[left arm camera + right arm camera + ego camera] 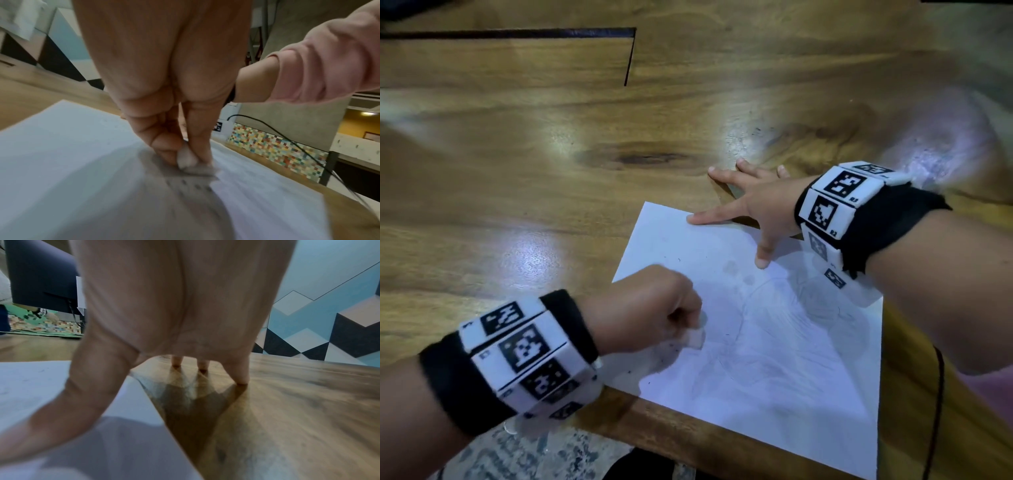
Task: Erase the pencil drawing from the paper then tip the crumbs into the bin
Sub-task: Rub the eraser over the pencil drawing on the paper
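While you rub: your left hand (654, 308) pinches the eraser (697, 337); your right hand (753, 205), spread flat, pins the paper (774, 342).
Left: faint drawing (784, 329), crumbs (671, 349), bin.

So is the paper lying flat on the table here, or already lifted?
Flat. The paper lies spread on the table, the right hand pressing its far edge while the left hand rubs the eraser on it.

Hands: L curled, R spread flat

L hand (654, 308) fingers curled into fist, pinching, knuckles up, wrist low. R hand (753, 202) fingers straight & splayed, tips pressed down, forearm reaching in from the right.
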{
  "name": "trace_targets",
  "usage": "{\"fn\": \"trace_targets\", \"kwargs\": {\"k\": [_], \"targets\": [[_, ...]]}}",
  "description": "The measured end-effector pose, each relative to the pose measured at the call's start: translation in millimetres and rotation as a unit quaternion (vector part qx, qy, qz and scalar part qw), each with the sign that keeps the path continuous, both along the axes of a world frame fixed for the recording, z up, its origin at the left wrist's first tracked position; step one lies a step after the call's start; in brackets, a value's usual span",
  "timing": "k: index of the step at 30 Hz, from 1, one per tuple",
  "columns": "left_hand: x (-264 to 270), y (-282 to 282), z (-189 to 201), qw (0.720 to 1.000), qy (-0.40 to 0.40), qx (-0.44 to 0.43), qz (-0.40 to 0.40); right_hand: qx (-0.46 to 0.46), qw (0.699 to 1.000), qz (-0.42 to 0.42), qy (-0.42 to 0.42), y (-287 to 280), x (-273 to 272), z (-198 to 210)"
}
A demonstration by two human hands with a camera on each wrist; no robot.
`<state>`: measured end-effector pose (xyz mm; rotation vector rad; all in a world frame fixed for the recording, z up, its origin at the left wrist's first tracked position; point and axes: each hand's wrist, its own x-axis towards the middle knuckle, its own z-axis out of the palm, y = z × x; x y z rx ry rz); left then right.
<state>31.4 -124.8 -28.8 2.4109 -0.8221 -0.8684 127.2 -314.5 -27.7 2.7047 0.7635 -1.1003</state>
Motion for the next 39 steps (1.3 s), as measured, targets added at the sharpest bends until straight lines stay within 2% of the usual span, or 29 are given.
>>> {"fn": "trace_targets", "kwargs": {"k": [4,7,9,12,14,18,19,21,23,25,27,29,31,34,37,39], "targets": [[38.1,-28.6,7.8,0.984,-0.092,-0.041,0.145,-0.001,1.0,-0.003,0.001,-0.2,1.4,-1.4],[50.8,-44.5,3.4,0.978,-0.131,-0.024,0.158,0.003,1.0,-0.005,0.002,-0.1,1.2,-0.7],[46.4,-43.9,-0.2,0.979,-0.138,-0.02,0.148,0.008,1.0,-0.001,-0.002,-0.7,1.4,-1.0],[29.6,-33.1,-2.0,0.996,-0.073,-0.013,0.05,0.005,1.0,0.008,-0.001,-0.7,1.8,-3.2],[27.2,-29.9,-0.3,0.999,-0.044,-0.011,0.025,0.0,1.0,0.011,0.001,-0.9,2.5,-3.5],[47.2,-41.0,-0.4,0.978,-0.144,-0.04,0.148,0.004,1.0,0.007,-0.001,-0.9,2.5,-1.3],[48.3,-42.3,-1.3,0.976,-0.153,-0.037,0.153,0.004,1.0,0.007,-0.001,-0.9,2.7,-1.3],[41.5,-38.5,-3.7,0.986,-0.131,-0.042,0.099,0.007,1.0,0.008,0.001,-1.0,3.3,-2.3],[27.8,-31.1,-3.1,0.996,-0.076,-0.038,0.026,0.008,1.0,0.01,0.002,-1.6,3.3,-3.7],[25.2,-28.2,-2.9,0.999,-0.045,-0.013,0.001,0.004,1.0,0.012,0.0,-2.0,3.0,-4.3],[34.2,-34.1,-3.3,0.996,-0.081,-0.019,0.04,0.006,1.0,0.012,-0.003,-1.8,2.7,-4.0],[46.2,-44.4,-3.7,0.985,-0.123,-0.024,0.115,0.011,1.0,0.009,-0.005,-1.4,2.0,-2.5],[49.5,-52.4,-4.8,0.979,-0.133,-0.019,0.152,0.018,1.0,0.006,-0.005,-1.3,2.0,-0.7],[29.9,-48.5,-5.8,0.989,-0.123,-0.039,0.076,0.023,1.0,0.004,0.005,-1.6,1.9,-0.6],[9.1,-39.5,-3.9,0.997,-0.07,-0.011,-0.017,0.016,1.0,0.007,0.002,-1.8,0.7,0.3],[16.8,-40.0,-2.9,0.997,-0.074,-0.009,-0.003,0.015,1.0,0.009,0.002,-1.8,0.5,1.3]]}}
